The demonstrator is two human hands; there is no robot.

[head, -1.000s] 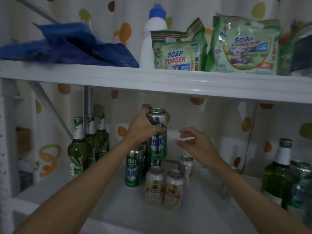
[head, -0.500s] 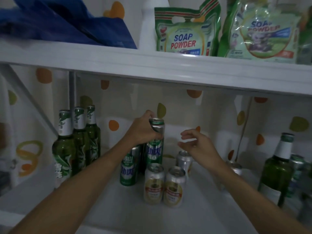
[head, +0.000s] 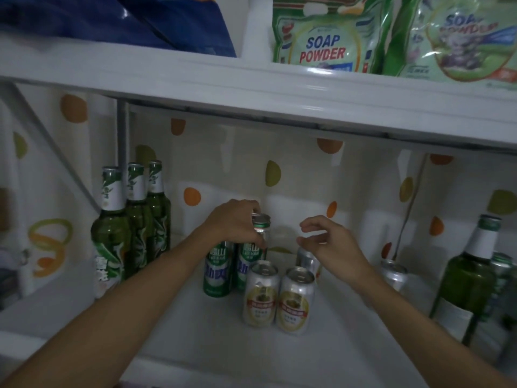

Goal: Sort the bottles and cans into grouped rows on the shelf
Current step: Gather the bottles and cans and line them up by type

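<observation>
My left hand (head: 233, 221) grips the top of a tall green can (head: 256, 247) that stands low on the white shelf (head: 209, 340), just behind another green can (head: 218, 271). Two silver-and-gold cans (head: 278, 296) stand side by side in front of them. My right hand (head: 330, 243) hovers with fingers apart over a further silver can (head: 306, 261), holding nothing. Three green bottles (head: 131, 228) stand in a row at the left. Another green bottle (head: 470, 278) and a silver can (head: 393, 275) are at the right.
The upper shelf board (head: 279, 88) hangs low overhead, carrying soap powder bags (head: 327, 37) and a blue bag (head: 126, 21). A green can (head: 500, 278) stands behind the right bottle. A dotted curtain (head: 279, 175) backs the shelf.
My left hand has lowered the tall green can from mid-air down to the shelf behind the other green can. My right hand stayed hovering. The camera moved closer and lower.
</observation>
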